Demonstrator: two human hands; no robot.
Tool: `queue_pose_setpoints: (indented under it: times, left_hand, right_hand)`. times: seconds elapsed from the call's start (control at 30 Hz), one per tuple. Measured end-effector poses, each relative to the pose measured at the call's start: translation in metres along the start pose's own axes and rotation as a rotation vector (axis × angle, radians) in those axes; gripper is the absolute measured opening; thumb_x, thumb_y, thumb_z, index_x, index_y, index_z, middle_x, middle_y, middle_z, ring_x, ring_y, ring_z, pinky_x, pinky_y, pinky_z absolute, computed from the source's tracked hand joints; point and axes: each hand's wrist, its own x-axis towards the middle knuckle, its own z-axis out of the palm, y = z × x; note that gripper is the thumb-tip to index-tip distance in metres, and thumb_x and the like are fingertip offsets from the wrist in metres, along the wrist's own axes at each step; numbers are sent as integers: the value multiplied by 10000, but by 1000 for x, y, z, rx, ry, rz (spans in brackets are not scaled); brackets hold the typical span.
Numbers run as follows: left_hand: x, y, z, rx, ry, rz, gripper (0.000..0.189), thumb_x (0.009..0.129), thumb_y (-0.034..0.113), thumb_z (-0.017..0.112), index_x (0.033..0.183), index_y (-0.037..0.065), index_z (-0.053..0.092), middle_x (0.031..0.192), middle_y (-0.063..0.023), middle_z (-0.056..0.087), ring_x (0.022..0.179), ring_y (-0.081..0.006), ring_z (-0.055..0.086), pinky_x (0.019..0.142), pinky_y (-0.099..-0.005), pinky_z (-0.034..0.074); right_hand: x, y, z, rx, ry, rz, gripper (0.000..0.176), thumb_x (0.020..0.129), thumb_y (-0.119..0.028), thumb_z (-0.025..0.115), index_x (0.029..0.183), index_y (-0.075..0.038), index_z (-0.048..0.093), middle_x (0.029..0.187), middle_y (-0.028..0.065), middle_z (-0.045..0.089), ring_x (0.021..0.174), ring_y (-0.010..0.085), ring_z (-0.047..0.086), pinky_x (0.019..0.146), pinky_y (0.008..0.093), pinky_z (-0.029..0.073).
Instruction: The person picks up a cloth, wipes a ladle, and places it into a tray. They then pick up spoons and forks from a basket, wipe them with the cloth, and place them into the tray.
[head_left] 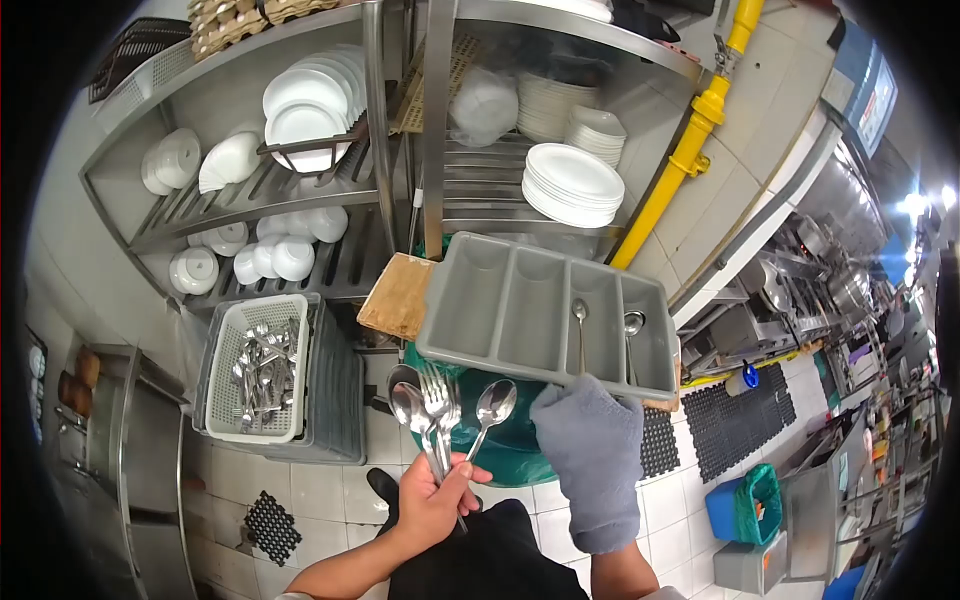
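My left hand (436, 492) is closed round the handles of several forks (437, 398) and spoons (408, 405), their heads fanned upward. One spoon (496, 402) leans apart to the right. A grey cloth (590, 460) covers my right hand like a mitt and hides its fingers; its tip is right at the front edge of the grey cutlery tray (480, 355). The tray has several long compartments. A small spoon (581, 320) lies in the third from the left, and a round-bowled spoon (633, 325) in the rightmost one.
A white basket (222, 400) full of mixed cutlery sits on grey crates (335, 400) at left. Metal shelves hold plates (572, 187) and bowls (292, 258). A wooden board (397, 297) is under the tray, near a green bag (505, 460). A yellow pipe (668, 180) runs down behind.
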Motion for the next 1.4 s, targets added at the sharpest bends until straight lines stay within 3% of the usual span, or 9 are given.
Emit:
queue_pose_setpoints:
  times: [0.1,0.17,0.3,0.5,0.57,0.6,1.0,1.27,1.4]
  left_hand:
    - [1,2,3,-9,-20,1,132,961,111,528,1040,13,490,905,-144,693,542,-86,573,470,-219,455]
    - [-2,3,3,-12,-47,-13,133,959,108,531,1042,14,489,908,-146,692,540,-86,571,468,-219,453]
    - [1,6,6,4,-58,3,131,957,101,532,1044,13,489,906,-143,692,544,-89,571,473,-217,453]
    - [-8,3,1,47,-31,-14,140,958,107,532,1045,5,491,908,-133,691,553,-88,579,477,-217,457]
    - [-3,1,4,44,-57,18,144,959,109,532,1047,3,491,908,-128,690,558,-88,584,478,-217,458]
    - [-4,0,6,65,-48,-4,144,959,110,531,1048,2,495,908,-120,688,569,-88,592,481,-216,460]
    - [-10,-3,9,68,-39,47,128,958,93,524,1044,3,494,882,-93,684,576,-87,600,481,-223,463]
    - [-2,0,-1,190,16,32,142,965,108,518,1041,-9,491,874,-99,682,611,-108,627,524,-237,505]
    - [-2,-7,2,71,-28,79,167,971,133,522,1040,-17,496,913,-116,683,669,-135,655,583,-256,537]
  right_hand:
    - [6,5,-2,126,284,-45,136,768,-163,635,897,-203,642,732,7,552,836,161,603,627,442,411]
    - [11,12,-23,231,-47,-182,137,769,-155,634,903,-185,637,747,29,564,834,195,616,649,435,439]
    - [-1,10,2,329,92,39,180,772,-174,633,952,-169,622,753,49,567,817,226,617,631,411,452]
    - [-9,-21,9,666,56,-195,258,775,-201,632,1025,-145,599,762,80,572,791,272,618,605,375,471]
    - [-6,-32,27,609,66,-162,285,777,-211,632,1049,-137,591,765,90,573,782,288,618,597,363,478]
    - [-16,-43,36,476,127,-43,320,783,-208,636,1050,-51,557,756,127,565,719,294,609,542,376,465]
    - [18,-55,29,635,43,-4,287,804,-185,613,1044,-46,539,802,111,563,748,250,589,608,347,463]
    - [-14,-41,31,937,-115,-166,266,818,-170,598,1040,-43,526,833,101,562,768,220,576,652,328,462]
    - [4,-43,66,1230,-87,6,255,825,-162,590,1038,-41,520,848,95,561,778,205,570,674,319,462]
